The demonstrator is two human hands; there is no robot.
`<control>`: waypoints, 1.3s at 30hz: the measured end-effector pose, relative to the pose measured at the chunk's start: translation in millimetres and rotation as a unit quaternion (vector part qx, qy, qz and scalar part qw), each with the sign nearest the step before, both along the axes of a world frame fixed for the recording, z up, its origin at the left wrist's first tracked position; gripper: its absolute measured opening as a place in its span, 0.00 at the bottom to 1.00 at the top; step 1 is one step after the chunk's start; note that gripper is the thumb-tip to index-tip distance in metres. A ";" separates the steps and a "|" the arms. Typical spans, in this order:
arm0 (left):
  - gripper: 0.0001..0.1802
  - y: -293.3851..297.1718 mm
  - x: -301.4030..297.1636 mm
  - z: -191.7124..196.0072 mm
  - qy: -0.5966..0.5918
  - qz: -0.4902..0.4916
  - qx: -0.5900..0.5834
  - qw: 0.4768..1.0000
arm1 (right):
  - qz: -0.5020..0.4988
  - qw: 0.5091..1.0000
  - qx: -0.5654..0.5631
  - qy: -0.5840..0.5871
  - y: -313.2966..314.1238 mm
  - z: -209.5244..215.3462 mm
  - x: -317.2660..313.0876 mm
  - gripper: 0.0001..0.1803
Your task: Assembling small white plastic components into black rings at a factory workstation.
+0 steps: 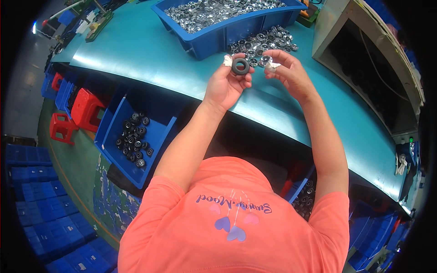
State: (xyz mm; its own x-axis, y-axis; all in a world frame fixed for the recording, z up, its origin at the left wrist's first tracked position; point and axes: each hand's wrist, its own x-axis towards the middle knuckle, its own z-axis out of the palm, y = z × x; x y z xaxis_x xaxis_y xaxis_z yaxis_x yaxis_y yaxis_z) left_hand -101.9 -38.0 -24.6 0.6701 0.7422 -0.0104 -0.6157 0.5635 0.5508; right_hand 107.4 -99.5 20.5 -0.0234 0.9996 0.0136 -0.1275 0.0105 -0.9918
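**Black ring and metal part held up side by side over the bench**

The left hand (226, 84) pinches a black rubber ring (240, 66) between thumb and fingertips, face turned up toward the eyes, probably so its bore can be seen. The right hand (291, 73) pinches a small shiny metal ring (266, 60) just beside it, the two pieces nearly touching, as suits lining one up with the other. Both hands hover above the teal work mat (136, 50), close to a loose heap of silver metal parts (261, 42) and the blue plastic bin (227, 25) heaped with more, so stock lies within easy reach. A second blue bin of black rings (134, 136) sits lower at the left.
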 end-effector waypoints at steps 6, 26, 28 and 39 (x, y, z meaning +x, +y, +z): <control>0.21 2.3 -0.6 -4.4 -0.005 -0.006 0.009 1.000 | 0.002 1.000 -0.003 0.001 0.0 0.5 -0.1 0.25; 0.17 1.5 -0.6 -5.7 0.004 0.011 0.013 1.000 | 0.006 1.000 -0.002 -0.005 -0.5 0.9 0.0 0.25; 0.17 1.3 -0.8 -5.4 0.008 0.011 0.016 1.000 | 0.003 1.000 -0.001 -0.005 -0.6 0.6 -0.9 0.25; 0.18 1.5 -0.7 -5.9 0.003 0.012 0.011 1.000 | 0.010 1.000 0.003 -0.001 0.6 -1.3 0.9 0.24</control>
State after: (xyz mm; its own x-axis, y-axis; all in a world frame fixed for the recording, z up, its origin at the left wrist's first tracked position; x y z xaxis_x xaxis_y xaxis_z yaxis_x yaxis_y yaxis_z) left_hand -102.6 -36.5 -30.4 0.6519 0.7583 0.0016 -0.6256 0.5366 0.5663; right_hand 108.3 -98.9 19.2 -0.0428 0.9989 0.0201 -0.1253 0.0146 -0.9920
